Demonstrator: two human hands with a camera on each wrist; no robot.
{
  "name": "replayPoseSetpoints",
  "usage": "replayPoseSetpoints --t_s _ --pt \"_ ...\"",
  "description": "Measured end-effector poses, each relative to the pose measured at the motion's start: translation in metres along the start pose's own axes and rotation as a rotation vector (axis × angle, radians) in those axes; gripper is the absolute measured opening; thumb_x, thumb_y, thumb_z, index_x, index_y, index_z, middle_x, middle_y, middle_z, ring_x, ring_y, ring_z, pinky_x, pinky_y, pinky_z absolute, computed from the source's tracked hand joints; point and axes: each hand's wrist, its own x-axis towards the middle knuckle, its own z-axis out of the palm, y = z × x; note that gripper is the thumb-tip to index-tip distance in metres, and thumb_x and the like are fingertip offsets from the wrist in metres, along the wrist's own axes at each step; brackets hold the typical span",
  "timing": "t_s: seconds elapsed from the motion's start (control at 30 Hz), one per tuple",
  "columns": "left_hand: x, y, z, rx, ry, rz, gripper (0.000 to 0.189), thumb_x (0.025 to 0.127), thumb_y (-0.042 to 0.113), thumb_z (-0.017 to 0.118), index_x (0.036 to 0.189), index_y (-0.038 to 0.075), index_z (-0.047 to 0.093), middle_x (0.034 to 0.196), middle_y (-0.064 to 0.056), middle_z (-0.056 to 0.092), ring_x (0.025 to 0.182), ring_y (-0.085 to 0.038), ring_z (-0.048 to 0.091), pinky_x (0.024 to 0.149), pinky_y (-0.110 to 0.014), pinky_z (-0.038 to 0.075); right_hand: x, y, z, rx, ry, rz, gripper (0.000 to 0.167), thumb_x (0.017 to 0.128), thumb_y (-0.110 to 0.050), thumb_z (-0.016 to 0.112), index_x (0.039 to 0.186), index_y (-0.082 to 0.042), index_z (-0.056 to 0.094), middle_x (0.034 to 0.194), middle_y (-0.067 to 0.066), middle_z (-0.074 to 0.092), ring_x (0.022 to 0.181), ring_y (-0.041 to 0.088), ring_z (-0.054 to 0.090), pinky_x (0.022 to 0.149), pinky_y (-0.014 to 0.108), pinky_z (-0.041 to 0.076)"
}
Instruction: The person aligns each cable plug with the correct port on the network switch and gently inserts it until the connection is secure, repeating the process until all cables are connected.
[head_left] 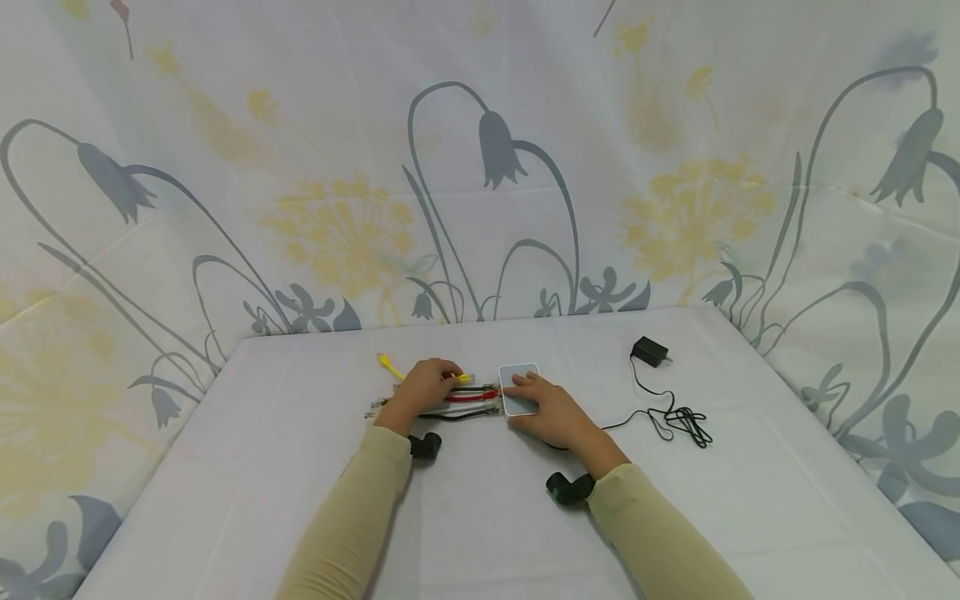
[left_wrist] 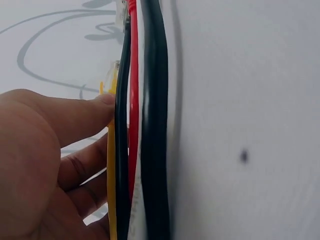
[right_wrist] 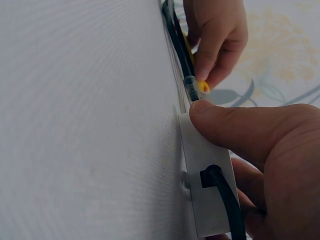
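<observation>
My left hand (head_left: 427, 385) pinches a yellow network cable (head_left: 387, 364) just behind its clear plug (left_wrist: 114, 72), thumb on the near side and fingers behind. Right of it, my right hand (head_left: 553, 412) grips a small white network switch (head_left: 519, 369) with a grey top, thumb along its side in the right wrist view. A red cable (head_left: 480, 397) and black cables (left_wrist: 154, 100) run leftward from the switch's left side. The yellow plug is close to that side, next to them. A thin black power lead (right_wrist: 227, 200) enters the switch's near side.
A black power adapter (head_left: 650, 351) lies at the back right of the white table (head_left: 480, 517), its lead (head_left: 686, 421) coiled in front of it. Black wrist cameras sit on both wrists. A flower-patterned cloth (head_left: 480, 233) hangs behind the table and at both sides.
</observation>
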Motion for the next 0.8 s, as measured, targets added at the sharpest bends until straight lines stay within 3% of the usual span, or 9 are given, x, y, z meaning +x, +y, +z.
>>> replayPoseSetpoints --t_s 0.4,0.63,0.8 --pt "0.0002 0.0029 0.0049 0.003 0.018 0.006 0.023 0.098 0.023 0.058 0.115 0.013 0.069 0.102 -0.007 0.068 0.089 -0.02 0.06 0.084 -0.04 0.05 0.0021 0.0032 0.0031 -0.011 0.006 0.004 0.051 0.086 -0.034 0.072 0.135 -0.023 0.059 0.153 0.0 0.041 0.147 0.028 0.026 0.115 0.055 0.027" --pt "-0.0013 0.0047 0.0071 -0.05 -0.007 -0.001 0.022 0.099 0.022 0.057 0.115 0.012 0.068 0.101 -0.006 0.067 0.085 -0.018 0.059 0.082 -0.038 0.05 0.0008 0.0003 0.0016 -0.019 -0.003 0.006 0.052 0.086 -0.034 0.072 0.135 -0.023 0.059 0.153 0.0 0.041 0.147 0.028 0.026 0.115 0.055 0.027" --pt "-0.0017 0.0059 0.0067 -0.052 -0.009 0.027 0.023 0.099 0.02 0.055 0.117 0.012 0.067 0.106 -0.007 0.067 0.092 -0.02 0.061 0.085 -0.039 0.05 0.0 -0.0002 -0.0008 -0.022 -0.001 0.001 0.052 0.086 -0.033 0.072 0.136 -0.022 0.059 0.153 0.002 0.04 0.147 0.029 0.026 0.114 0.057 0.027"
